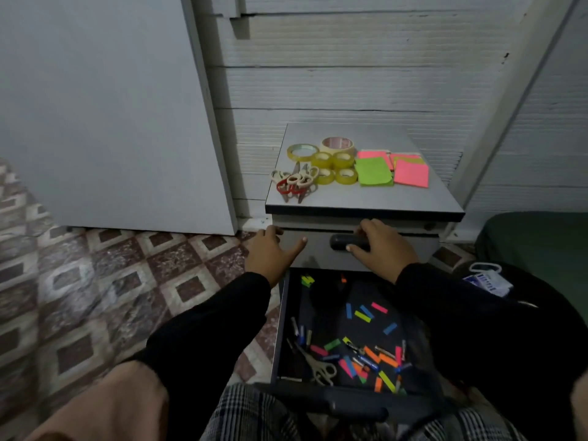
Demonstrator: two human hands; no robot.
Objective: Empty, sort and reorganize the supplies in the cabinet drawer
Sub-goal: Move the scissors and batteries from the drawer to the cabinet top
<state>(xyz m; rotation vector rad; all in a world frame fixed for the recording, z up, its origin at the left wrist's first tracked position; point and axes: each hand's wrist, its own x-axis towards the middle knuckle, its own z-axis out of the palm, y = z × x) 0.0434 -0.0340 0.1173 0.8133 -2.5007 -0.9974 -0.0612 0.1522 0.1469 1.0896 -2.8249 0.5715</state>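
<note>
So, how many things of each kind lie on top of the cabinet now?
Tape rolls: 6
Scissors: 3, though they overlap, so this count is unsure
Sticky note stacks: 4
Total: 13

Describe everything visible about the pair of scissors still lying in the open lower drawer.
The scissors are small, with pale cream, plastic-looking loop handles and short metal-looking blades. They appear closed and lie flat on the dark floor of the open drawer, near its front left corner, handles toward the person, blades pointing up-left. Coloured paper strips and small pen-like items lie scattered close by; whether any touch the scissors is unclear. Neither hand touches them.
</note>
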